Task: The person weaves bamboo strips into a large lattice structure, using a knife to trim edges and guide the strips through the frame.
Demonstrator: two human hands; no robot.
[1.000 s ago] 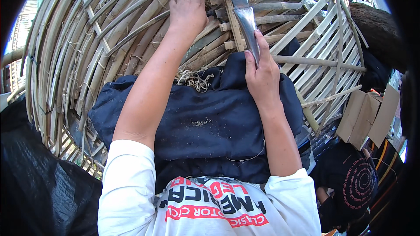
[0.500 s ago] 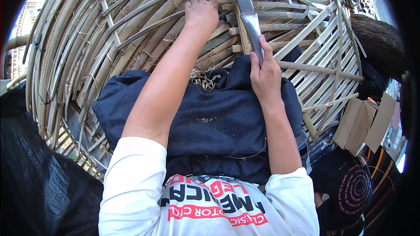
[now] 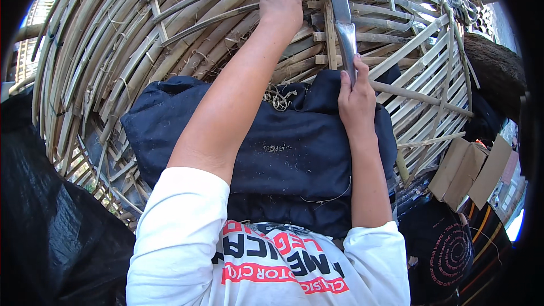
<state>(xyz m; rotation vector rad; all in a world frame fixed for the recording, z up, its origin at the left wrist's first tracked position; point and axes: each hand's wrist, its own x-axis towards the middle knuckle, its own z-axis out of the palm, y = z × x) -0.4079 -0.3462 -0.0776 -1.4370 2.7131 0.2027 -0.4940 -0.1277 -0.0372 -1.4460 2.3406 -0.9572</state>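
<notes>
My left hand [image 3: 281, 10] reaches far forward, its fingers curled round a long split-bamboo strip [image 3: 226, 16] of the woven bamboo frame [image 3: 198, 51]. In my right hand [image 3: 358, 99] is a knife [image 3: 341, 14] with a broad grey blade and a shiny metal handle. Its blade points away from me, above the bamboo near an upright slat [image 3: 329, 34]. I cannot tell whether the blade touches the bamboo. My thumb and forefinger lie along the handle. Dark cloth [image 3: 283, 164] covers my lap, with curled pale shavings [image 3: 277, 99] at its far edge.
An opened cardboard box [image 3: 467, 167] stands at the right, near a thick dark log [image 3: 493, 71]. Below the box is a black printed cloth or garment [image 3: 439, 249]. Black plastic sheeting [image 3: 62, 232] lies at the left. Several white slats [image 3: 425, 96] fan out on the right.
The view has shifted slightly, so everything sits a little further right. Both hands keep their holds on the bamboo strip and the knife; the knife stands at nearly the same angle.
</notes>
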